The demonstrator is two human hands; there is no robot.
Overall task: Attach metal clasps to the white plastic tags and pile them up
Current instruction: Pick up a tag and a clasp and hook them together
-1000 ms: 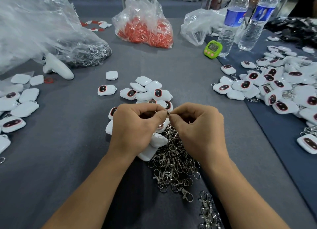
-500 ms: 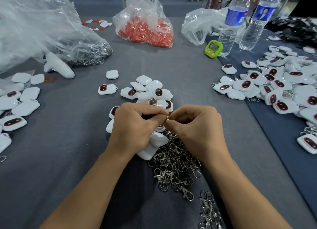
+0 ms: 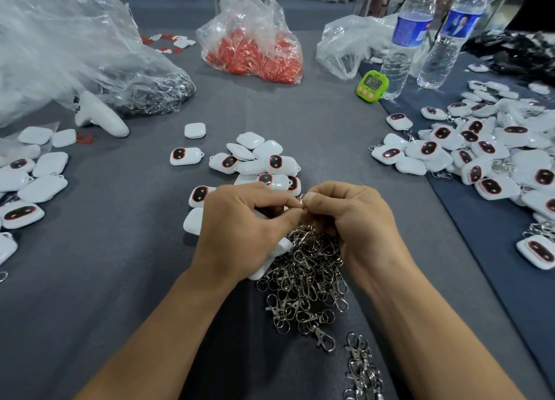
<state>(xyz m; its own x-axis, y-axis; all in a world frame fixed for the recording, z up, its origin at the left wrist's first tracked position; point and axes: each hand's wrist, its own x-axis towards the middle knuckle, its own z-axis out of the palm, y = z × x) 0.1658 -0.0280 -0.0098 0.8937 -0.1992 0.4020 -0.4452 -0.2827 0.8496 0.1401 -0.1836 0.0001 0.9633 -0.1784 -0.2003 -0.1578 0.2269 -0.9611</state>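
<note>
Presently I'm mid-attachment: my left hand (image 3: 246, 231) curls round a half-hidden white tag (image 3: 264, 213) over the clasp heap (image 3: 306, 275); my right hand (image 3: 357, 225) pinches a metal clasp (image 3: 301, 203) against it. Next, I reckon, the ring needs threading through.

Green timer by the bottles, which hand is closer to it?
Right. The right hand is nearer. It sits on the person's side of the green timer, only slightly to its left. The left hand is much farther left.
</note>
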